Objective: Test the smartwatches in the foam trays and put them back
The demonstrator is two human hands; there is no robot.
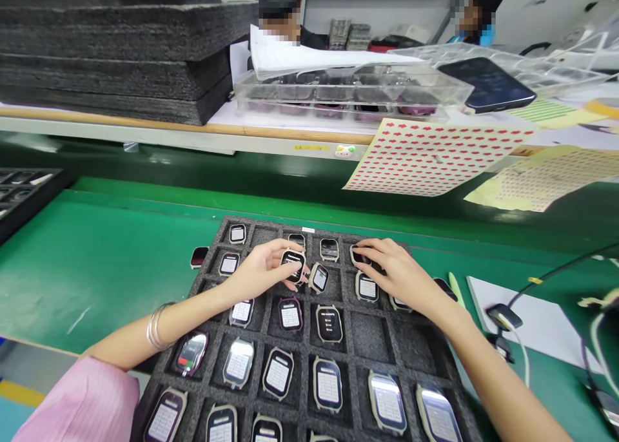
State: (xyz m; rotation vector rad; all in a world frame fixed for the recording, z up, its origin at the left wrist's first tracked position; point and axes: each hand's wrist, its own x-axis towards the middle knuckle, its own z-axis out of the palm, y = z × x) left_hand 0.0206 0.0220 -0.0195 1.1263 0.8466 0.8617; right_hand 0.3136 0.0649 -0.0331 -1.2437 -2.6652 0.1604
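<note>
A strapless smartwatch with a lit screen [292, 273] is held up in my left hand [261, 268], the thumb across its face and the fingers behind it. At the back right of the black foam tray [309, 348], my right hand [403, 278] has its thumb and fingers on the edges of a dark-screened smartwatch [358, 256], partly hidden by the fingers. Close to my left fingertips, another smartwatch [318, 278] leans tilted in its compartment. Several more watch bodies lie in the tray, most showing white lists; one with a purple frame [290, 314] lies near the middle.
A dark-screened watch [198, 257] lies left of the tray on the green table [120, 249]. Black foam sheets [120, 68], clear plastic trays [338, 94] and a phone [488, 83] occupy the shelf. Sticker sheets [430, 158] hang from its edge. Cables [505, 314] and white paper [541, 326] lie right. Two people are beyond.
</note>
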